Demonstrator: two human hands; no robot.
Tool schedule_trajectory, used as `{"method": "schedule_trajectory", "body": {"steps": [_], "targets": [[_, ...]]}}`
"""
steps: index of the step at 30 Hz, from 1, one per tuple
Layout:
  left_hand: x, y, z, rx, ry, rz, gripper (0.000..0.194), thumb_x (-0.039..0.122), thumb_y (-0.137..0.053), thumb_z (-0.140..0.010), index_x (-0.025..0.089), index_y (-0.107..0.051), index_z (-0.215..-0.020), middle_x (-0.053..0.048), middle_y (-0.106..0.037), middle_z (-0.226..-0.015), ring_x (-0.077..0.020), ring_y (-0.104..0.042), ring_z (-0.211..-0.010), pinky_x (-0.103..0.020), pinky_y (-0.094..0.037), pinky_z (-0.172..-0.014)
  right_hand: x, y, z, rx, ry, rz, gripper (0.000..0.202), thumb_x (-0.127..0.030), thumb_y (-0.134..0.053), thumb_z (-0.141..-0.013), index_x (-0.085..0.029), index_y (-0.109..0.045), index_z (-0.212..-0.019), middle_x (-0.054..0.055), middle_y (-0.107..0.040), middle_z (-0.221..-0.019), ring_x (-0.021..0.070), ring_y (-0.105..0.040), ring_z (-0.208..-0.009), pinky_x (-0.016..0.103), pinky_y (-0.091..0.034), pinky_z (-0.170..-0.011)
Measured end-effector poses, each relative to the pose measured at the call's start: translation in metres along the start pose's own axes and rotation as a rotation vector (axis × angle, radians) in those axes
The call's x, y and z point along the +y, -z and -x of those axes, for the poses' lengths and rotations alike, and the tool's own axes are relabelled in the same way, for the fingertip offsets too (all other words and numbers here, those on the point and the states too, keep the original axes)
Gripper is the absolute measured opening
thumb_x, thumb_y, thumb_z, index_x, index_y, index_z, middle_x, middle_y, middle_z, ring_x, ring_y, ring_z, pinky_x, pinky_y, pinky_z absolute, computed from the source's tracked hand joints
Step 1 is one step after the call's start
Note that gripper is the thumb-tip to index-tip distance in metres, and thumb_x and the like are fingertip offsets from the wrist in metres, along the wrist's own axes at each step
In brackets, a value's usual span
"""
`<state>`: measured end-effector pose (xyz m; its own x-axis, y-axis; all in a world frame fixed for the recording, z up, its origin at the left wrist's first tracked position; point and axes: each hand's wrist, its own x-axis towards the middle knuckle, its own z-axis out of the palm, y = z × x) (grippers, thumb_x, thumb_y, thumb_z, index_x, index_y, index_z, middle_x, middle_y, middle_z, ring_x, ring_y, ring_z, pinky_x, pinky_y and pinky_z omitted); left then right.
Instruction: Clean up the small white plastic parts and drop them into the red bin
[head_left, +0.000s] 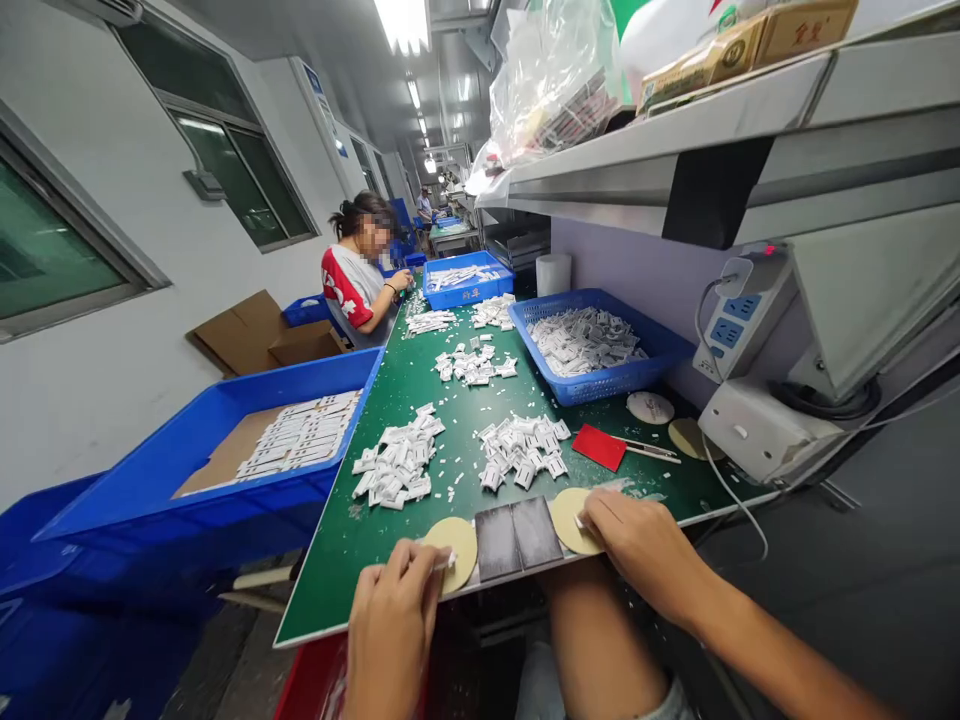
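Observation:
My left hand (pixel 395 612) is closed in a pinch on a small white plastic part (pixel 448 560), held against a round yellow sanding disc (pixel 463 543) at the table's front edge. At the other end of the strip, my right hand (pixel 637 545) pinches another white part (pixel 579 521) over a second yellow disc (pixel 568 512); its fingers mostly cover the part. Between the discs lie two dark, dusty rectangular pads (pixel 519 536). Just beyond are two heaps of white plastic parts, a left heap (pixel 401 458) and a right heap (pixel 523 448).
A red sheet (pixel 600 447) and tweezers (pixel 651 450) lie to the right. Behind stands a blue basket (pixel 577 388) of white parts. A power strip (pixel 739 315) hangs below the shelf (pixel 645 150). Blue bins (pixel 300 375) flank the table's left, where a co-worker (pixel 360 270) sits.

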<state>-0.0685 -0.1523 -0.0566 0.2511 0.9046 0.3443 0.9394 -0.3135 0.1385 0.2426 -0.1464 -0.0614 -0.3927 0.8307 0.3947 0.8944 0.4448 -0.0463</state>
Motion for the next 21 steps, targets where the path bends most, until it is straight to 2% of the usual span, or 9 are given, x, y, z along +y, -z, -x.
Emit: {"method": "schedule_trajectory", "body": {"steps": [4, 7, 10, 12, 14, 16, 18, 21], "targets": [[0.006, 0.000, 0.002, 0.025, 0.076, -0.071, 0.021, 0.027, -0.049, -0.092, 0.027, -0.070, -0.092, -0.003, -0.065, -0.088, -0.0167, -0.051, -0.064, -0.031, -0.039, -0.068, -0.003, 0.000, -0.002, -0.040, -0.032, 0.002, 0.012, -0.013, -0.052, -0.091, -0.018, -0.057, -0.081, 0.002, -0.061, -0.077, 0.0166, -0.053, -0.068, 0.031, -0.024, -0.059], [-0.001, 0.004, 0.016, 0.009, 0.069, -0.016, 0.023, 0.027, -0.047, -0.092, 0.028, -0.070, -0.090, -0.004, -0.067, -0.090, -0.0174, -0.054, -0.064, -0.031, -0.042, -0.065, -0.003, 0.012, 0.003, -0.089, -0.088, -0.105, 0.014, -0.012, -0.049, -0.091, -0.018, -0.058, -0.082, 0.002, -0.062, -0.078, 0.0169, -0.055, -0.070, 0.030, -0.029, -0.060], [-0.020, 0.014, 0.033, -0.041, 0.037, 0.161, 0.019, 0.033, -0.053, -0.089, 0.032, -0.071, -0.095, 0.000, -0.069, -0.092, -0.0165, -0.061, -0.070, -0.027, -0.048, -0.066, 0.002, 0.037, 0.014, -0.111, -0.149, -0.410, 0.012, -0.018, -0.051, -0.092, -0.021, -0.062, -0.089, 0.002, -0.064, -0.086, 0.0153, -0.058, -0.078, 0.027, -0.037, -0.068], [-0.032, 0.023, 0.037, 0.008, 0.144, 0.277, 0.024, 0.044, -0.054, -0.088, 0.030, -0.071, -0.098, -0.001, -0.070, -0.098, -0.0179, -0.065, -0.079, -0.025, -0.051, -0.066, 0.007, 0.052, 0.017, -0.034, -0.255, -0.578, 0.011, -0.028, -0.055, -0.092, -0.023, -0.065, -0.091, 0.002, -0.063, -0.090, 0.0145, -0.057, -0.080, 0.026, -0.040, -0.068], [-0.038, 0.030, 0.033, 0.081, 0.270, 0.364, 0.036, 0.054, -0.053, -0.086, 0.027, -0.071, -0.100, -0.004, -0.069, -0.105, -0.0194, -0.066, -0.086, -0.024, -0.053, -0.064, 0.012, 0.059, 0.015, 0.101, -0.415, -0.660, 0.018, -0.039, -0.059, -0.089, -0.023, -0.067, -0.092, 0.002, -0.060, -0.083, 0.0136, -0.054, -0.073, 0.025, -0.038, -0.062], [-0.040, 0.033, 0.025, 0.097, 0.349, 0.392, 0.042, 0.060, -0.053, -0.083, 0.027, -0.072, -0.102, -0.003, -0.069, -0.109, -0.0207, -0.066, -0.090, -0.023, -0.053, -0.066, 0.014, 0.057, 0.009, 0.176, -0.565, -0.760, 0.026, -0.047, -0.062, -0.086, -0.022, -0.069, -0.092, -0.001, -0.054, -0.068, 0.0122, -0.048, -0.062, 0.025, -0.035, -0.055], [-0.041, 0.033, 0.018, 0.045, 0.380, 0.415, 0.044, 0.062, -0.055, -0.081, 0.028, -0.073, -0.101, -0.003, -0.072, -0.104, -0.0220, -0.067, -0.091, -0.024, -0.053, -0.068, 0.011, 0.050, 0.004, 0.145, -0.684, -0.969, 0.034, -0.052, -0.063, -0.083, -0.020, -0.068, -0.093, -0.003, -0.051, -0.060, 0.0106, -0.044, -0.053, 0.025, -0.032, -0.049], [-0.043, 0.031, 0.012, -0.048, 0.404, 0.554, 0.045, 0.062, -0.058, -0.079, 0.024, -0.072, -0.100, -0.003, -0.073, -0.093, -0.0219, -0.066, -0.085, -0.024, -0.053, -0.068, 0.004, 0.043, 0.000, 0.081, -0.764, -1.407, 0.037, -0.047, -0.069, -0.075, -0.018, -0.064, -0.098, 0.001, -0.061, -0.073, 0.0102, -0.050, -0.051, 0.023, -0.035, -0.045]]}}
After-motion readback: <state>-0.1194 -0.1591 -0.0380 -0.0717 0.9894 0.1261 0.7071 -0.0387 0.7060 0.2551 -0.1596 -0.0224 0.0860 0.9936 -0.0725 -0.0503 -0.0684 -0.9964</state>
